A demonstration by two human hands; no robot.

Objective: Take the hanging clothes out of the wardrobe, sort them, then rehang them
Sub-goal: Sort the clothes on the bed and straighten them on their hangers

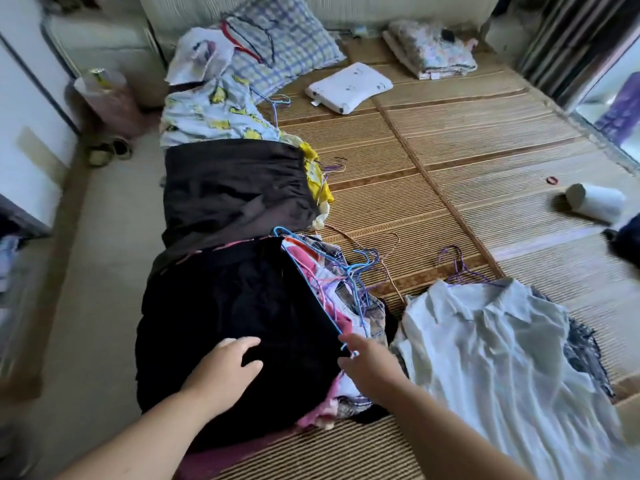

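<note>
Removal appears complete; sorting under way, rehanging outstanding. Left hand lies flat, grip released, on the near black garment. At that garment's right edge, right hand meets the blue hanger; grip indeterminate. Further right: white shirt.

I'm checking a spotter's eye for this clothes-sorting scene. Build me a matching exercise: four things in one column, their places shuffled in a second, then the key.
Things
1. black garment
2. white shirt
3. checked pillow
4. white roll

Places
A. lying on its side near the right edge of the mat
B. under the fingers of the left hand
C. at the far end of the mat, with hangers lying on it
D. spread out to the right of the right hand

Pairs: 1-B, 2-D, 3-C, 4-A
</note>
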